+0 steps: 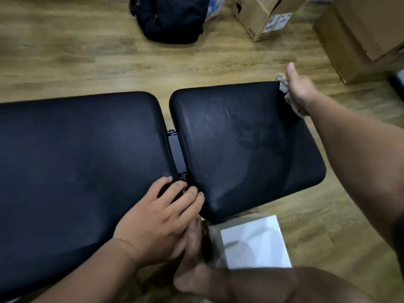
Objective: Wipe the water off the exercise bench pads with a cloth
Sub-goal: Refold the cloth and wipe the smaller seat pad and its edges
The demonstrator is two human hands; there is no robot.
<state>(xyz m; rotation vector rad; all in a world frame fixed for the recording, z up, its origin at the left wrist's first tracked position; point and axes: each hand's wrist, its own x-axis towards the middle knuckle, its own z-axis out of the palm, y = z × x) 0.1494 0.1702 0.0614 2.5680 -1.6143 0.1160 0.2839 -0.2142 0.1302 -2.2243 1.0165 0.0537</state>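
From the head camera we look down on a black exercise bench standing on a wood-look floor (87, 62). Its long back pad (76, 154) runs off to the left and its shorter seat pad (240, 160) lies to the right, with a black hinge bracket (178, 152) in the gap between them.

The left hand (157, 219) lies flat with its fingers spread and straight. It rests on the near edge of the back pad, its fingertips reaching into the gap and touching the seat pad.

The right hand (299, 90) is at the seat pad's far right corner. It grips a pale, bunched cloth (283, 85) against that corner, thumb stuck out.

We see a dull wet smear (251, 132) across the seat pad.

A bare foot (196, 278) and a white sheet (253, 243) lie below the bench. A black backpack (170, 18) and cardboard boxes (262, 16) sit beyond it.
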